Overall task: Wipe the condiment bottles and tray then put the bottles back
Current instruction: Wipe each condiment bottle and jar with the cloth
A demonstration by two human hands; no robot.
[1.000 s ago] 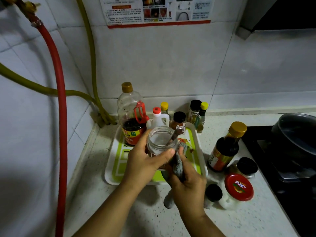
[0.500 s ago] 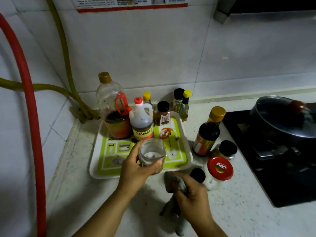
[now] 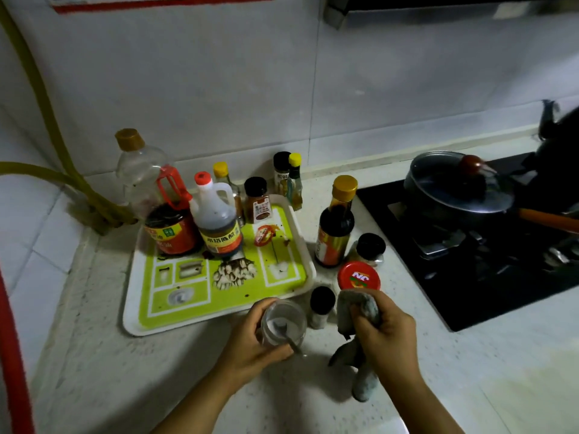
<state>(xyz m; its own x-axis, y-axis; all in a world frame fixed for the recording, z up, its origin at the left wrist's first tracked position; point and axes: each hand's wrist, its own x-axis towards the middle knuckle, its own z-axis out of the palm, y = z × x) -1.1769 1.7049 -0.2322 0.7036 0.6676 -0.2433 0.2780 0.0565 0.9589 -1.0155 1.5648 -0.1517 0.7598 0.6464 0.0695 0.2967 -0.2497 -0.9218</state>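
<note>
My left hand (image 3: 250, 343) grips an open glass jar (image 3: 283, 322) with white powder and a spoon in it, low over the counter just in front of the green and white tray (image 3: 175, 311). My right hand (image 3: 387, 333) is closed on a grey cloth (image 3: 354, 311) beside the jar. On the tray's far end stand a large oil bottle (image 3: 153, 198), a vinegar jug (image 3: 216, 220) and a small black-capped bottle (image 3: 258, 200). A dark soy bottle (image 3: 336, 223), a red-lidded jar (image 3: 358, 277) and two black-capped shakers (image 3: 321, 305) stand on the counter right of the tray.
Small bottles (image 3: 288, 177) line the wall behind the tray. A lidded pan (image 3: 457, 186) sits on the black hob (image 3: 470, 252) at the right. Yellow hoses (image 3: 62, 177) and a red hose (image 3: 12, 355) run along the left wall. Stains and a garlic print mark the tray.
My left hand has carried the jar off the tray toward me and down to the counter. My right hand with the cloth has come away from the jar and lifted to its right.
</note>
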